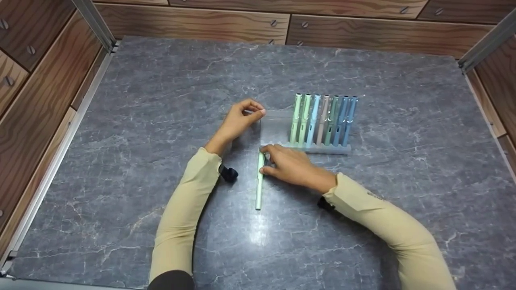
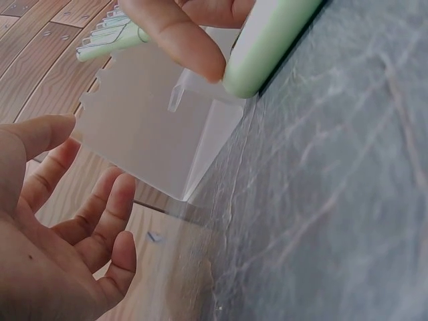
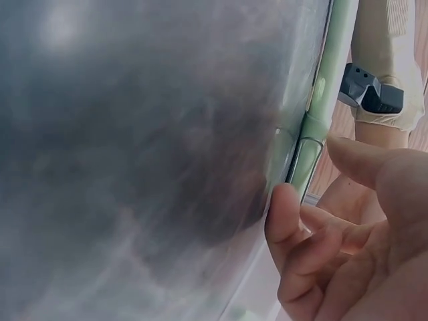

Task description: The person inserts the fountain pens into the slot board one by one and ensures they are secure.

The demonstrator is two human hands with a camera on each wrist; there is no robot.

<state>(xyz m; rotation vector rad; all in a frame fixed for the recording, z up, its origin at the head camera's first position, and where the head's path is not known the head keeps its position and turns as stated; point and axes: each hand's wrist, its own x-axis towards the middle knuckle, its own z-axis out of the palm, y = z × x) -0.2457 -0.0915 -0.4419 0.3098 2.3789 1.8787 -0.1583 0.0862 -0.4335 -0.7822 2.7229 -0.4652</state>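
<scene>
At its upper left corner, a clear acrylic pen stand (image 1: 276,129) is pinched between the thumb and index finger of my left hand (image 1: 238,121); the other fingers curl loosely in the left wrist view. My right hand (image 1: 292,166) pinches a light green pen (image 1: 259,193) by thumb and fingertips near its upper end. This pen points toward me, close along the tabletop, just in front of the stand's left front corner. In the right wrist view the pen's clip (image 3: 309,150) shows beside the thumb.
Several capped pens lean side by side in the stand's right part: light green pens (image 1: 297,117), a light blue pen (image 1: 313,121), a taupe pen (image 1: 323,121), a dark green pen (image 1: 332,121) and blue pens (image 1: 346,121). Wood-patterned panels (image 1: 193,24) border the grey marbled table (image 1: 121,161).
</scene>
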